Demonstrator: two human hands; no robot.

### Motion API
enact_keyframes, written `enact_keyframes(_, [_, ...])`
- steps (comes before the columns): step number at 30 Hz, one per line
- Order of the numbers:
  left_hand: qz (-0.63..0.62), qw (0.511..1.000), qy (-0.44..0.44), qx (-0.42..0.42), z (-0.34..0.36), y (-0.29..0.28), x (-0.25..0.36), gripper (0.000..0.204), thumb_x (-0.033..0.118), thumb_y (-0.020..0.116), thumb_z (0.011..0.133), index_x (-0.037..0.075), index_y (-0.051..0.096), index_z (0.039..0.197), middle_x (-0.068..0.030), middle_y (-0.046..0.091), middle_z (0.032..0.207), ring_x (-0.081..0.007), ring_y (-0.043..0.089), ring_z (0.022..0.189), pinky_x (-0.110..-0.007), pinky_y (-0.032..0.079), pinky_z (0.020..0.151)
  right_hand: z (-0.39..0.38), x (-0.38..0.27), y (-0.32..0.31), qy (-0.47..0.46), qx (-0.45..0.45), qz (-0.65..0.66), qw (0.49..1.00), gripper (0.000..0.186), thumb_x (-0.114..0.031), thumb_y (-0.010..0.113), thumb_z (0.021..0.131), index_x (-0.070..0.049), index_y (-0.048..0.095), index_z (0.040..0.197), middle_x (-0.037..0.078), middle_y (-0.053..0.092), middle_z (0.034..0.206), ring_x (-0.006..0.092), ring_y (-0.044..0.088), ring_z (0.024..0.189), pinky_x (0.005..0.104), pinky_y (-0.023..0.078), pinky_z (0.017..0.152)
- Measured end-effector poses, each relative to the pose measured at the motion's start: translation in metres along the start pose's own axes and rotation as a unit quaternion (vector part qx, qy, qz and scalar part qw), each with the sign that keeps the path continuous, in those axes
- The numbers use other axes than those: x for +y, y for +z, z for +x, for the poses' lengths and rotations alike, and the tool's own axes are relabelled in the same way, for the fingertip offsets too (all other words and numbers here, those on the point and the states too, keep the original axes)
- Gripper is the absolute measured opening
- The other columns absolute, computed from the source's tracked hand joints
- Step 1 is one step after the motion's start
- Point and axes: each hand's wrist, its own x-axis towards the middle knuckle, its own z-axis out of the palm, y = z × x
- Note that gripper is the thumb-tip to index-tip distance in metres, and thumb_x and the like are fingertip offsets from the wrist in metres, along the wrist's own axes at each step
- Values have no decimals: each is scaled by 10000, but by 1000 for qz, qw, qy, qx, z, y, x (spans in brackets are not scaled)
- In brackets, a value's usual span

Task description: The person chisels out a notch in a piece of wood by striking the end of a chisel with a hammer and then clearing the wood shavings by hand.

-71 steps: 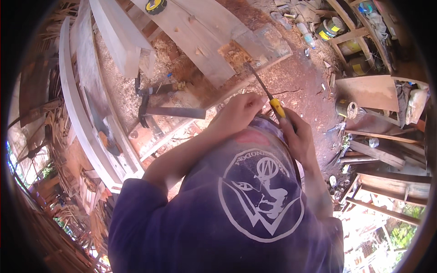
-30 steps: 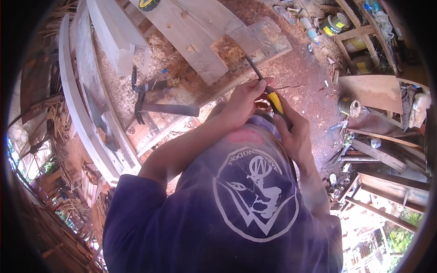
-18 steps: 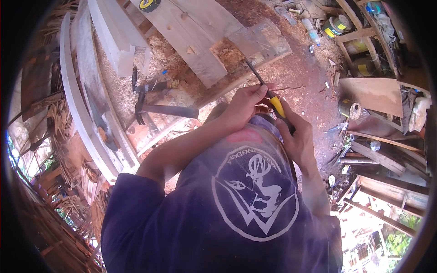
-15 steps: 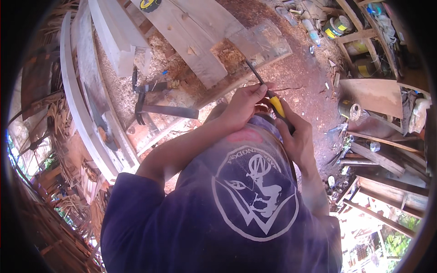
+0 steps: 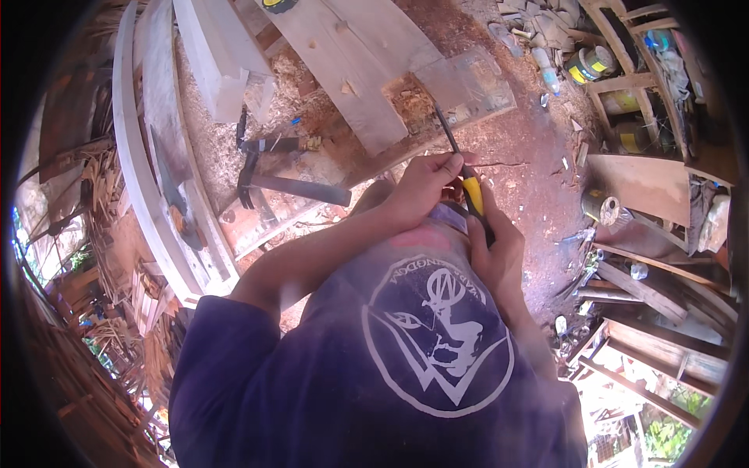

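Observation:
A long-shafted screwdriver [image 5: 472, 195] with a yellow and black handle points away from me, toward the near edge of the wooden workbench. My left hand [image 5: 425, 183] pinches it where the dark shaft meets the handle. Around the rear of the handle, my right hand [image 5: 500, 248] is closed, its palm side partly hidden. The shaft's far end reaches a gap beside a wide pale board [image 5: 347, 74]; I cannot tell whether its tip touches wood. Left of my hands lies a claw hammer [image 5: 300, 189] with a wooden handle.
Another dark tool [image 5: 273, 145] lies beside the hammer among wood shavings. A handsaw [image 5: 173, 199] rests along long planks [image 5: 140, 171] at the left. A yellow tape measure [image 5: 278, 5] sits at the far edge. On the right are a plywood piece [image 5: 644, 183] and a wire spool [image 5: 601, 207].
The whole view has shifted, so the bench and tools appear slightly farther right. Both hands keep hold of the screwdriver, whose handle now stands a little more in line with my view.

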Motion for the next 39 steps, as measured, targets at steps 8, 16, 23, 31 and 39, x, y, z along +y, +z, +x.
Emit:
enact_keyframes(8, [-73,997,26,20,3,-2,3,389,308,498,1119,15,648,1326,-23,678,1002,-95,601,829,-269,523,774,8,-3,16,-24,36,-12,999,554,-22,598,945,-24,530,1495,243,727,1024,345,732,878,403,550,808])
enact_keyframes(16, [87,990,105,-19,7,-16,-7,363,326,497,1117,30,644,1266,-19,652,1022,-107,620,882,-286,502,771,8,-3,24,2,22,-28,999,573,7,596,934,-6,517,1501,246,714,989,340,730,846,405,555,781])
enact_keyframes(23, [-117,993,14,-28,5,-9,2,356,324,486,1119,32,644,1247,-26,657,1011,-113,595,845,-287,480,761,9,-8,20,-28,57,-38,997,598,-38,629,923,-66,530,1512,196,678,829,335,695,708,429,556,678])
enact_keyframes(31, [-124,987,19,-101,21,-20,4,362,356,473,1114,42,634,1193,-39,646,1016,-144,595,850,-323,504,778,22,-9,14,-68,81,-11,994,515,-2,647,902,-26,624,1416,186,690,813,278,675,684,400,546,656])
enact_keyframes(39, [212,953,214,-44,17,-20,0,353,342,465,1122,42,650,1119,-32,664,953,-130,615,806,-289,516,707,18,-10,26,-38,87,6,995,488,9,645,905,-14,640,1392,205,668,811,288,661,700,399,519,661])
